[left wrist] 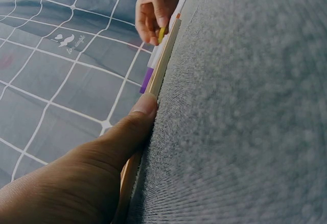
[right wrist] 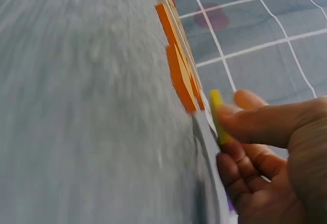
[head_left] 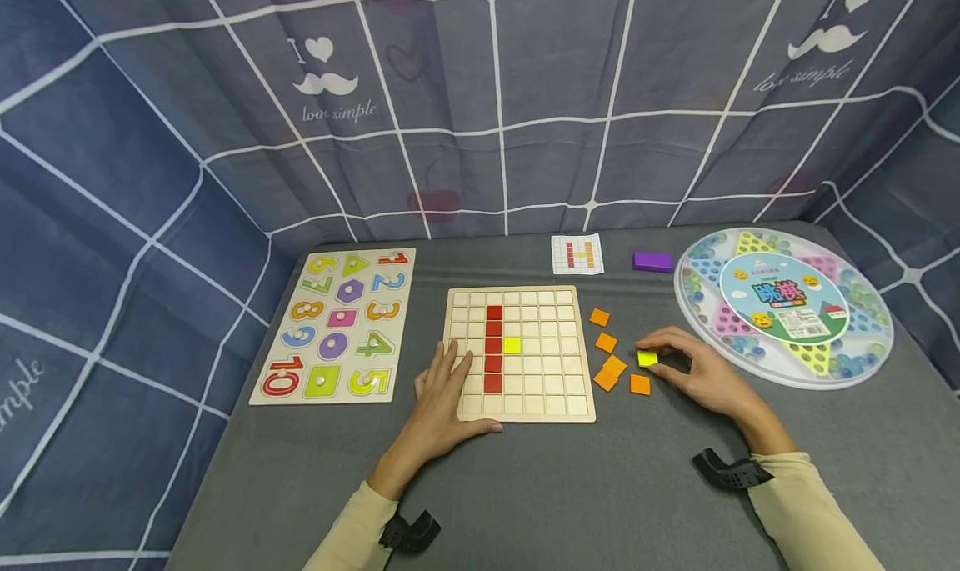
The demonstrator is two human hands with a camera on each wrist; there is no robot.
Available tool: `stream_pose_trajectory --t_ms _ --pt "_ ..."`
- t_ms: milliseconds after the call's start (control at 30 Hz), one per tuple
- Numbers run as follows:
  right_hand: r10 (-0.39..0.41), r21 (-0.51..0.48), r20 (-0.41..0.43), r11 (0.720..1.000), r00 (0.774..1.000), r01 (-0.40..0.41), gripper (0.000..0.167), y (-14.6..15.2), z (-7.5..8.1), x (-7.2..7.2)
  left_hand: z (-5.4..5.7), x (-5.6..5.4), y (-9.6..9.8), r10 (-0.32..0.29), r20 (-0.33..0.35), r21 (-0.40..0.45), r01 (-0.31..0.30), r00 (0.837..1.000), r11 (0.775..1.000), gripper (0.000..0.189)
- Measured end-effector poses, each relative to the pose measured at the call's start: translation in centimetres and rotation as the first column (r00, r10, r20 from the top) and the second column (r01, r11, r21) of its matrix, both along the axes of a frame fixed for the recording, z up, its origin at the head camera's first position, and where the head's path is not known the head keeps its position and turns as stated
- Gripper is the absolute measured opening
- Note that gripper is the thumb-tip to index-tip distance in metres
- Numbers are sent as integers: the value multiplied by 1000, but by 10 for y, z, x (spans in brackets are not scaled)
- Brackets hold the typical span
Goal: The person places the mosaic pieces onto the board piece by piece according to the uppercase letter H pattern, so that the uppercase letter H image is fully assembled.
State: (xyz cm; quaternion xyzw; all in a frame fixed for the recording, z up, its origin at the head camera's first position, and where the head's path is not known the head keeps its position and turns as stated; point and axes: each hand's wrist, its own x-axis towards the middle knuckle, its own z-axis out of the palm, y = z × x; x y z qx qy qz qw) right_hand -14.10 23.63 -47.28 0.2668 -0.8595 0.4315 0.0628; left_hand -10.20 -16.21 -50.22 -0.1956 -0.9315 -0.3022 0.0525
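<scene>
Right hand (head_left: pixel 705 373) pinches yellow tile (head_left: pixel 647 358); left hand (head_left: pixel 442 403) seemingly rests on board (head_left: pixel 550 384).

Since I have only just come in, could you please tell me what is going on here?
Someone is working at a wooden grid board. Their left hand rests at its left edge, while the right hand pinches a yellow tile off to the right, near five loose orange tiles. On the board, five red tiles form a column, with another yellow tile beside the middle one. Behind it lies a card with a red, yellow and orange pattern.
</scene>
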Motion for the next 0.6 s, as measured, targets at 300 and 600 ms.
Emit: stream_pose_trajectory --t_ms 300,600 --pt "137 -61 -3 989 991 -137 30 -62 20 -15 0 0 -1 4 -4 -6 -4 1000 1000 112" --pt "217 -109 31 971 976 -213 25 -121 -4 -47 2 1 -2 -1 20 -14 1 1000 1000 112"
